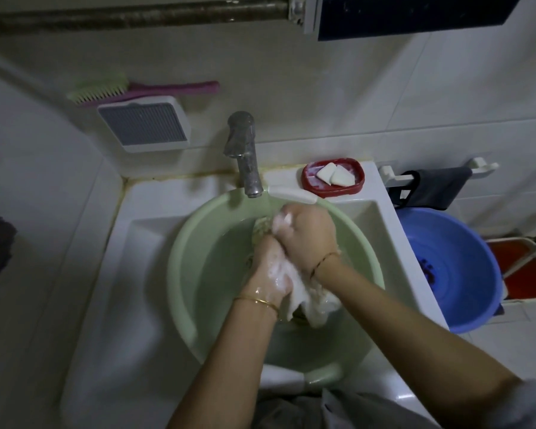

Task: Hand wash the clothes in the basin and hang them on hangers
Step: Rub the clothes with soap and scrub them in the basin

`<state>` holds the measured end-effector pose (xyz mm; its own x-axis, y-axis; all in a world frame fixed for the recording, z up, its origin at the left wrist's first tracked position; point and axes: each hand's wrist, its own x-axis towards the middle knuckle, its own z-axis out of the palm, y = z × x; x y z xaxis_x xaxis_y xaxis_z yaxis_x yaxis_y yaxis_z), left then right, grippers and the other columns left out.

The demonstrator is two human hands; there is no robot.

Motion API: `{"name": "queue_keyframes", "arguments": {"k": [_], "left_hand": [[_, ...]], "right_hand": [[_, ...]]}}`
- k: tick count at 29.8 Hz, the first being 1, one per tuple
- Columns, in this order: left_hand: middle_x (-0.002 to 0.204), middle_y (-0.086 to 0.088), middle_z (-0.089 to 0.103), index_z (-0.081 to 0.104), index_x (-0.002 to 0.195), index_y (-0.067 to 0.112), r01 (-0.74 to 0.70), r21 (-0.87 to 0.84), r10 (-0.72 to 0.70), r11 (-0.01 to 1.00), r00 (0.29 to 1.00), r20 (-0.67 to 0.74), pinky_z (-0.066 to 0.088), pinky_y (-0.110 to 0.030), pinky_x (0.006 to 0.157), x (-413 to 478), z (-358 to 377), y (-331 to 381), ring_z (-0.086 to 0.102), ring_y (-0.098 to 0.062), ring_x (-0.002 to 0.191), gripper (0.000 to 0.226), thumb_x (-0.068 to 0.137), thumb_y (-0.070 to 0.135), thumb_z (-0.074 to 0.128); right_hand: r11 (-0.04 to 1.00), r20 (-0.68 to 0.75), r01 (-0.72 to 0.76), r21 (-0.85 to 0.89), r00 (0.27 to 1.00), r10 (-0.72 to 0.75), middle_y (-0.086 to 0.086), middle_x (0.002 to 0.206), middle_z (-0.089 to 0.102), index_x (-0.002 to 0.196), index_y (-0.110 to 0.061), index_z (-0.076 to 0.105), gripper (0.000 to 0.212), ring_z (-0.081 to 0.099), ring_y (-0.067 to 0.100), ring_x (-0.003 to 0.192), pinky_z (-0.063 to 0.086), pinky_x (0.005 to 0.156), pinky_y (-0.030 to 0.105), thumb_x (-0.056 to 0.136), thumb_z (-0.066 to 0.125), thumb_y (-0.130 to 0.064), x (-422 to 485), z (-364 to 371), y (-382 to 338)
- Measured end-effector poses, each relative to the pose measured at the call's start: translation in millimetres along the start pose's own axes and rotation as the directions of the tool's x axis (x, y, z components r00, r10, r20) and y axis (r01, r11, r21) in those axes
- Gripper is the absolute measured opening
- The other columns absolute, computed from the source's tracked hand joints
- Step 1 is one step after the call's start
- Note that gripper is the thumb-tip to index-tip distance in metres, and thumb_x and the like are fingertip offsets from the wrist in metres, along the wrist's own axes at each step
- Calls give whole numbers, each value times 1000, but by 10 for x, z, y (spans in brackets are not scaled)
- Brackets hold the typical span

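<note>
The metal tap (245,156) juts over the far rim of the green basin (180,261), which nearly fills the white sink (381,230). A red soap dish (333,178) crowds the back ledge; the sink's left shelf (118,274) lies open, and a blue basin (458,267) sits just right.

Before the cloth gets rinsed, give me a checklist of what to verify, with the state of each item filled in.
1. Both hands on the cloth: ok. The left hand and the right hand both grip the pale cloth.
2. Cloth soaped: ok. White lather covers the fingers and cloth.
3. Cloth over the green basin: ok. It hangs inside the rim.
4. Faucet running: cannot tell. No stream shows below the spout.
5. Soap within reach: ok. Two white pieces lie in the red soap dish beside the faucet.
6. Hangers ready: cannot tell. None is in view.
</note>
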<state>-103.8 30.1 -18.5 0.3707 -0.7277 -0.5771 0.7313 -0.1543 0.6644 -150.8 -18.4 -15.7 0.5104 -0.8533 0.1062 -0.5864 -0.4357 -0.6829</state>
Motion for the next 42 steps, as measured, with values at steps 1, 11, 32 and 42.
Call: {"name": "queue_keyframes", "arguments": {"k": [1,11,32,42], "left_hand": [[83,-10,52,53,88,9,56,-28,-59,998,994,-88,44,-23,62,28,-19,9,51,-19,75,32,103,19,26],[76,-2,67,60,88,13,-167,337,146,927,985,89,54,-23,60,158,-89,363,66,-12,65,30,99,35,43],[81,-4,69,63,92,10,-106,286,71,952,989,131,52,-22,61,352,-464,221,65,-13,71,15,96,19,52],[61,1,62,52,77,15,115,-33,-117,993,991,-62,47,-29,52,122,-36,-23,60,-14,56,36,101,35,35]], "right_hand": [[996,-32,87,-6,996,-87,9,67,63,75,-14,66,25,61,28,68,47,62,31,88,51,-29,-122,74,-47],[798,382,-323,509,916,126,2,98,71,107,-15,63,62,68,18,93,53,88,40,75,58,-68,106,-31,316],[913,0,-249,323,965,263,6,111,65,123,-14,56,35,59,25,104,46,90,35,89,61,-17,142,-279,452],[969,34,-244,37,969,243,0,55,47,56,-18,43,41,51,26,63,32,55,28,90,51,-39,99,20,2]]}}
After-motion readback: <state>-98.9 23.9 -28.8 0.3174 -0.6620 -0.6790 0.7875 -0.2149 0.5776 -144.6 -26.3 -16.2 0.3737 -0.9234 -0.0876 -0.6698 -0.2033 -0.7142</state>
